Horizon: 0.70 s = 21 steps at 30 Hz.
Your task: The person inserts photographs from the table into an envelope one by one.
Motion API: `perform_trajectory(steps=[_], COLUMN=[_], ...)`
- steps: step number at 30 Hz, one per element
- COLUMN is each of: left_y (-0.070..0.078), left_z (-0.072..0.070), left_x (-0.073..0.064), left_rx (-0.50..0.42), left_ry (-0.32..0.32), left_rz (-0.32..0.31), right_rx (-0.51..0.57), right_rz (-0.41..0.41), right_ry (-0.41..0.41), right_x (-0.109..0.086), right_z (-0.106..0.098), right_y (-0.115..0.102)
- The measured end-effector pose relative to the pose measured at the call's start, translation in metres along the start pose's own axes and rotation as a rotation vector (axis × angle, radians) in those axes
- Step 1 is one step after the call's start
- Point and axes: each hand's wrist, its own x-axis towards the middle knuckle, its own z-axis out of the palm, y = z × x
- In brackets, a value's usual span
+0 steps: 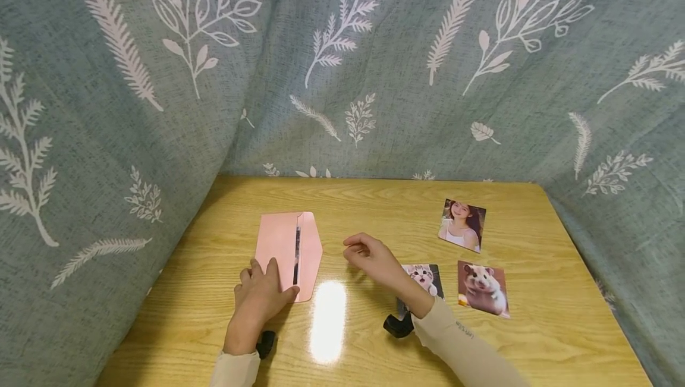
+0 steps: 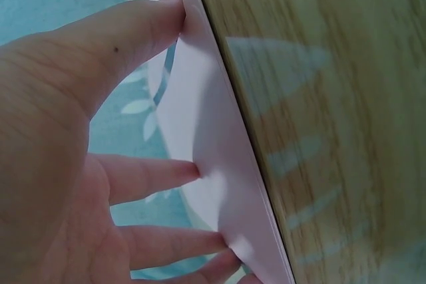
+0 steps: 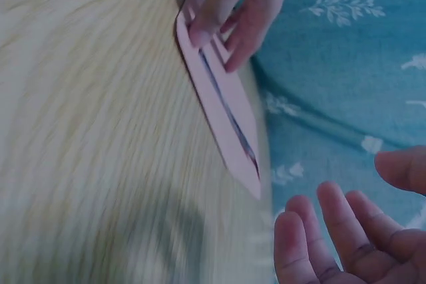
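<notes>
Envelope [image 1: 282,243], pink, lies at left on the surface [image 1: 369,208], flap [image 1: 311,250] unfolded rightward, a dark strip [image 1: 297,256] showing in its mouth. Left hand [image 1: 259,293] rests on its near part, fingers spread, clamping nothing. Right hand [image 1: 376,261] is between envelope and pictures, fingers loosely bent, thumb apart, holding nothing. Kitten picture [image 1: 423,277], partly covered by the right arm, hamster picture [image 1: 484,288] and portrait [image 1: 463,225] lie at right. Step in hand, I judge: steadying a loaded envelope. Next move probably calls for folding the flap leftward, left thumb lifted clear.
</notes>
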Motion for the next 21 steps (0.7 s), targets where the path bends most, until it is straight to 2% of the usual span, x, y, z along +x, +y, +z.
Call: perform_trajectory(steps=[6,11,21], left_y=[0.000,0.001,0.000], left_z=[0.000,0.000,0.000], left_x=[0.000,0.001,0.002], left_rx=[0.006,0.010,0.011], left_ry=[0.010,0.001,-0.015], left_rz=[0.011,0.011,0.002], right_rx=[-0.056,-0.080,-0.192], right_rz=[-0.031,-0.023,-0.063], right_ry=[0.050,0.104,0.234], right_x=[-0.025,-0.044,-0.064], right_z=[-0.025,-0.046,-0.074], right_y=[0.010,0.019,0.037])
